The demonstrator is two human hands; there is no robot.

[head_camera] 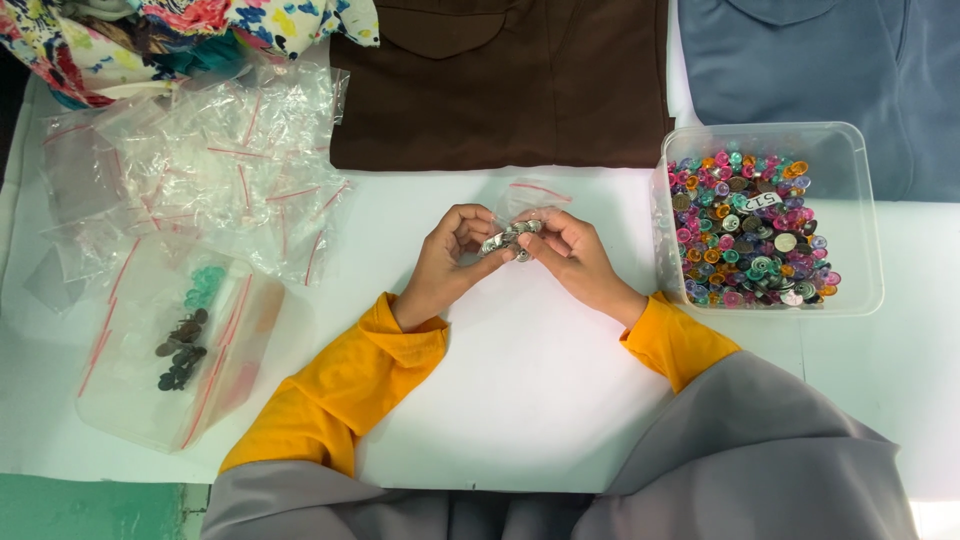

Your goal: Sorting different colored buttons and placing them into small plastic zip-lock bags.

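I sit at a white tabletop [520, 400], looking down at my two hands meeting at its middle. My left hand [445, 262] and my right hand [570, 255] are both curled nearly closed, fingertips pinched around a small cluster of silvery metal buttons [510, 240] held just above the surface. A small clear zip bag [530, 195] with a red strip sits under and behind my fingers, touching them.

To the right, near my right hand, stands a clear plastic tub [868, 215] heaped with buttons in pink, orange, teal and grey. On the left lies a loose pile of empty zip bags [200, 160], and nearer to me a larger bag holding dark and green buttons [185, 340]. At the far edge lie a brown garment [500, 80], a blue garment [820, 70] and floral cloth [180, 30].

The likely mishap, as I judge it: my grip is only fingertips, so a button could slip, roll across the smooth tabletop and drop off the near edge. The thin bag might also fold shut and spill them.
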